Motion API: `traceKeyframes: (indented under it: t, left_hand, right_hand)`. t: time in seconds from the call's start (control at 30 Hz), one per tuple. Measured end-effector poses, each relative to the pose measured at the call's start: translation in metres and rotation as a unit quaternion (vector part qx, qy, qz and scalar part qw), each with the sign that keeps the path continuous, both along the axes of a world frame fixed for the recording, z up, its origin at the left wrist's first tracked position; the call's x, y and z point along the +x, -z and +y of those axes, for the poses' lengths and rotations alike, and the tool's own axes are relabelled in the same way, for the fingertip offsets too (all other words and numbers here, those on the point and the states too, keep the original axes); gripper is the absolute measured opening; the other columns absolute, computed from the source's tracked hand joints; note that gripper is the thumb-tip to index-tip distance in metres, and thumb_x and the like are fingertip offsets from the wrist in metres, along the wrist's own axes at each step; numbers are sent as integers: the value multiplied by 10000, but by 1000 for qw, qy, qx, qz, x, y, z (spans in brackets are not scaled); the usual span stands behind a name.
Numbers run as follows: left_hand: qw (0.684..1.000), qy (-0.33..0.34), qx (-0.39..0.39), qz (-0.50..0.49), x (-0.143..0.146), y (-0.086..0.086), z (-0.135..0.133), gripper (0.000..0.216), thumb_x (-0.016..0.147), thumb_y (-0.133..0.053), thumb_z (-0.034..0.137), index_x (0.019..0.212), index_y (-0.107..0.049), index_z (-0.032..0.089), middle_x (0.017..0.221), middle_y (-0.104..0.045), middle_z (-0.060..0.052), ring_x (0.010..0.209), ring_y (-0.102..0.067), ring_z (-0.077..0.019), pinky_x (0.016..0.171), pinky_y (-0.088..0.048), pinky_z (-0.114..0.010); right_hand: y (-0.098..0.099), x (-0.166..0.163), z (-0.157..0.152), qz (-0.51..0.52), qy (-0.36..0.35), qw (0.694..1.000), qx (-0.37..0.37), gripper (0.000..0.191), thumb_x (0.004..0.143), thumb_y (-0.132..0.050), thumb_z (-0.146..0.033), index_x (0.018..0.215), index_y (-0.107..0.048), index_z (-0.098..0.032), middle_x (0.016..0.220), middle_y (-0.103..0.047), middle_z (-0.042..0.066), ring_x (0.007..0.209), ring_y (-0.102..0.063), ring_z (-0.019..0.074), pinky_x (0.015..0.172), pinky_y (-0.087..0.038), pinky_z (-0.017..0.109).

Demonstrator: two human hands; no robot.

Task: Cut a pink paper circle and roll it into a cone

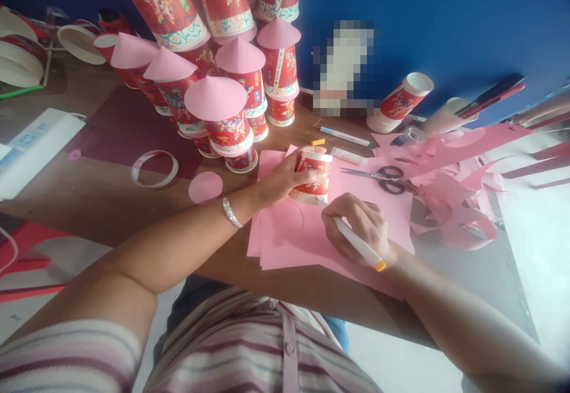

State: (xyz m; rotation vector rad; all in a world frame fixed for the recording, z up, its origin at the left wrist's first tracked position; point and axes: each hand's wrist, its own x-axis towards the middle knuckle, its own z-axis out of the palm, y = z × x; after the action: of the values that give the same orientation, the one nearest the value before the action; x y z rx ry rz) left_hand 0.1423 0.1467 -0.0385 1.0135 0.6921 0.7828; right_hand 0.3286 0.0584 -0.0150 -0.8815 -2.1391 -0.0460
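Note:
My left hand [285, 180] is closed around a red patterned paper cup [313, 182], pressing it down on a stack of pink paper [285, 238]. In my right hand [358, 227] is a white marker [360, 244] with an orange end. Its tip meets the paper at the cup's lower right edge. A faint curved line shows on the paper left of the marker. Black-handled scissors [387, 179] lie on the sheets to the right, beside a white glue stick [350, 156]. An orange marker cap [317, 142] rests just beyond the cup.
Red cups topped with pink cones [217, 99] stand stacked at the back left. A paper ring [154, 169] and a pink disc [205, 187] lie left. Pink scraps [463, 191] pile up right, near a pen cup [447, 117]. A power strip [40, 149] sits far left.

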Motion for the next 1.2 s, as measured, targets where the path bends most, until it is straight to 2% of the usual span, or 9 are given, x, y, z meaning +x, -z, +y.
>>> traceKeyframes:
  t: [0.17, 0.37, 0.53, 0.8, 1.2]
  left_hand:
    - [1000, 3, -3, 11, 0, 0, 1, 682, 768, -875, 388, 1367, -597, 220, 1216, -669, -72, 1087, -659, -232, 940, -541, -377]
    - [1000, 9, -2, 9, 0, 0, 1, 685, 769, -881, 397, 1362, -589, 216, 1193, -669, -67, 1092, -655, -230, 918, -540, -358]
    - [1000, 12, 4, 21, -1, -3, 0, 672, 789, -859, 400, 1374, -588, 210, 1224, -672, -80, 1132, -651, -248, 962, -533, -382]
    - [1000, 17, 13, 12, -1, -1, 1, 663, 777, -876, 409, 1339, -597, 193, 1157, -673, -66, 1051, -653, -218, 941, -528, -372]
    - [1000, 19, 18, 17, -1, 0, 1, 681, 783, -878, 409, 1369, -608, 190, 1181, -674, -76, 1073, -653, -228, 939, -533, -371]
  right_hand:
    - [-1, 0, -2, -7, -16, 1000, -24, 184, 952, -565, -57, 924, -532, -235, 712, -615, -37, 543, -545, 104, 499, -433, 233]
    - [0, 1, -2, 10, -21, 1000, -9, 183, 951, -560, -50, 943, -532, -231, 729, -607, -33, 561, -548, 106, 507, -445, 234]
    - [-1, 2, -1, 5, -18, 1000, 6, 185, 952, -570, -53, 979, -542, -233, 754, -610, -31, 576, -566, 110, 510, -473, 233]
    - [2, 1, 1, -3, -5, 1000, 13, 186, 951, -582, -51, 969, -556, -235, 740, -609, -40, 566, -574, 108, 498, -465, 236]
    - [2, 1, 2, -6, -12, 1000, 12, 192, 961, -575, -49, 977, -537, -236, 751, -610, -35, 574, -578, 108, 521, -470, 230]
